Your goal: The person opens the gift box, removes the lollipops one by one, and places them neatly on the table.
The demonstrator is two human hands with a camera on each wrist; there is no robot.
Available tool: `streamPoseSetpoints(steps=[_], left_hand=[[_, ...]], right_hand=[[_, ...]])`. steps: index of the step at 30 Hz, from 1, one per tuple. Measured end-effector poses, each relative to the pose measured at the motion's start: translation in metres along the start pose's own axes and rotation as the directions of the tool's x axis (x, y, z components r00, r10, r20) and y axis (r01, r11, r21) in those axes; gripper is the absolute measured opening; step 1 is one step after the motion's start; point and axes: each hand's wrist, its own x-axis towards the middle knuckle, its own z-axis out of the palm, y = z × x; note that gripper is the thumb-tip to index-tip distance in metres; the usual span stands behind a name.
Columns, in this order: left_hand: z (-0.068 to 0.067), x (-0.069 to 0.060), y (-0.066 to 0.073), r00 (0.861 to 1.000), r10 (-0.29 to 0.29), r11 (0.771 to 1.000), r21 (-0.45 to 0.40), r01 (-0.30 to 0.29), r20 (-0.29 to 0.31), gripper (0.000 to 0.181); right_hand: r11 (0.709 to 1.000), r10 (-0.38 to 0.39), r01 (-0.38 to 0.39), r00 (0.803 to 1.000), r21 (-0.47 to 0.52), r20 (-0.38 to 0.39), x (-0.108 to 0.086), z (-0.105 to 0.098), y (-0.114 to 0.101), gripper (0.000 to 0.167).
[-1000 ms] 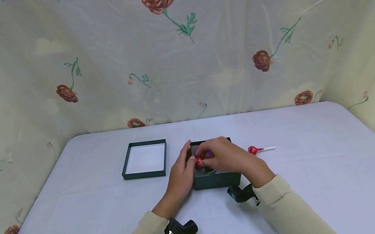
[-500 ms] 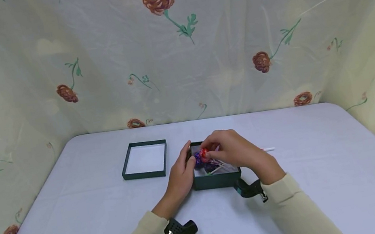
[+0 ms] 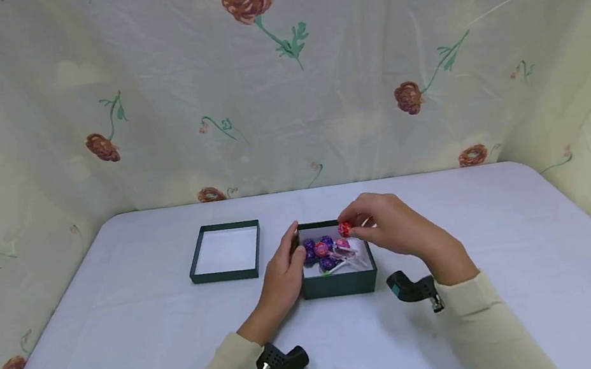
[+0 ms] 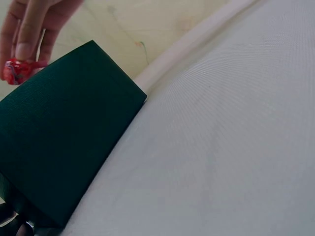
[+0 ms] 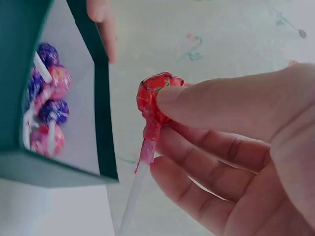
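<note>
A dark green box (image 3: pixel 340 286) stands uncovered on the table, with several lollipops (image 3: pixel 325 254) in purple and pink wrappers inside. My left hand (image 3: pixel 281 275) holds the box by its left side, thumb at the rim and fingers reaching toward the back corner. Over the box's back right part, my right hand (image 3: pixel 391 224) pinches a red-wrapped lollipop (image 5: pixel 156 96) between thumb and fingers. Its white stick (image 5: pixel 132 199) points downward in the right wrist view. The left wrist view shows the box's outer wall (image 4: pixel 69 128), with the red lollipop (image 4: pixel 17 72) above its edge.
Left of the box lies its square lid (image 3: pixel 225 251), dark green rim up and white inside. A white cloth (image 3: pixel 123 341) covers the table. Behind and at the sides hangs a flowered curtain (image 3: pixel 349 85).
My right hand has lifted the red lollipop from the box's left part and moved right and back with it. Another red lollipop right of the box is now out of sight. The left hand stays put.
</note>
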Motion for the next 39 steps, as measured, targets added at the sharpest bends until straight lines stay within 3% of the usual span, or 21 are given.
streamPoseSetpoints(steps=[11,39], left_hand=[[-0.001,0.000,0.001,1.000,-0.002,1.000,-0.016,0.002,-0.004,0.050],[-0.001,-0.001,0.000,1.000,-0.007,1.000,-0.016,0.007,0.013,0.050]], right_hand=[[0.977,0.202,-0.205,0.977,0.055,0.067,-0.012,-0.014,0.013,0.024],[0.957,0.288,-0.284,0.955,-0.063,0.069,-0.034,-0.023,0.049,0.022]])
